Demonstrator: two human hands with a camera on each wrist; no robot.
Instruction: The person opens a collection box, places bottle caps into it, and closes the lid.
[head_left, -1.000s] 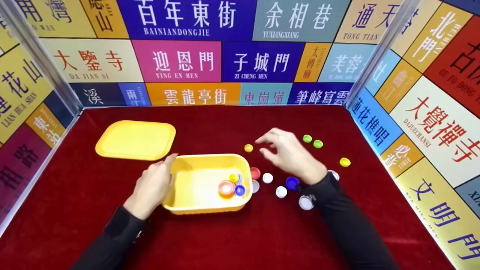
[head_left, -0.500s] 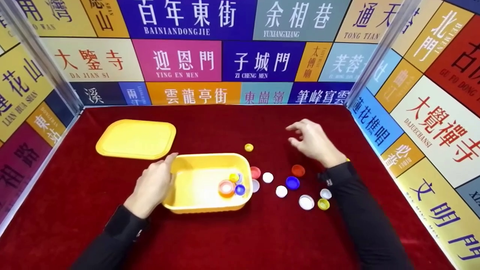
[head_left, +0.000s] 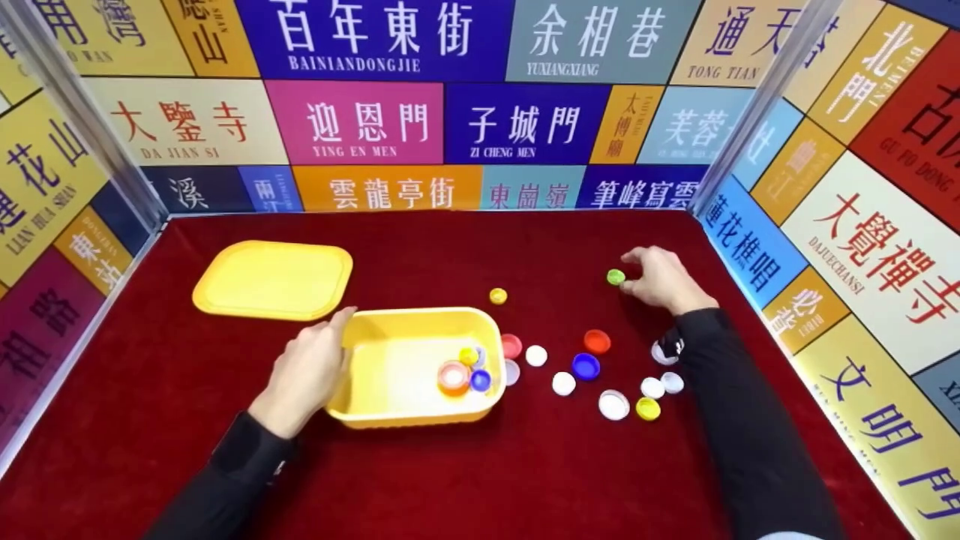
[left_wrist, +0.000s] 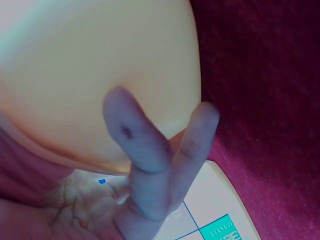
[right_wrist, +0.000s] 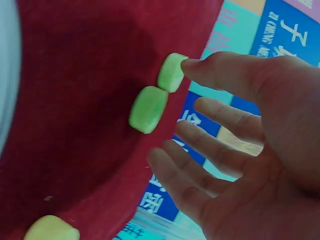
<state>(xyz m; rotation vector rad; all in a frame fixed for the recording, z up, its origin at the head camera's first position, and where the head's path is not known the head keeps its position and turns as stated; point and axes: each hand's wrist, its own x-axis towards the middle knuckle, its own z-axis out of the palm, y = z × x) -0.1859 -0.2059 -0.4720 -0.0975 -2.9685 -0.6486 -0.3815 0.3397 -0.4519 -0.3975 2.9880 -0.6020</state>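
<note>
While the L hand stays at the L wall of the yellow tub (can't tell how tight its grip is), the R hand has shifted farther R vs. half a sec ago. Its grip's wide, fingers spread. A green cap, hidden then, now shows by the thumb tip; it & a 2nd green cap sit on the tabletop, R of & beyond the tub.

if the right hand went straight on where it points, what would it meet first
Likely the green cap, just left of the right hand in the head view; depth is unclear, so it might pass above.
</note>
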